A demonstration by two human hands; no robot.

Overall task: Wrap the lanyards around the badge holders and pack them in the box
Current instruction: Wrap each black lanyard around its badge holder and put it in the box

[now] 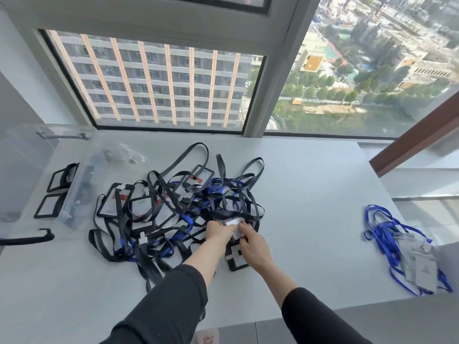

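A tangled heap of black and blue lanyards (173, 207) with several black-framed badge holders lies in the middle of the white table (310, 184). At the heap's near right edge my left hand (219, 230) and my right hand (253, 244) meet on one badge holder (232, 223), fingers curled round its white clip end. Another badge holder (236, 259) lies just below, partly under my right hand. A clear plastic box (72, 184) stands at the far left with two wrapped badge holders (62, 177) inside.
A second small pile of blue lanyards with badge holders (407, 254) lies near the table's right edge. A black handle (29, 237) juts in at the left. Windows run along the far edge of the table.
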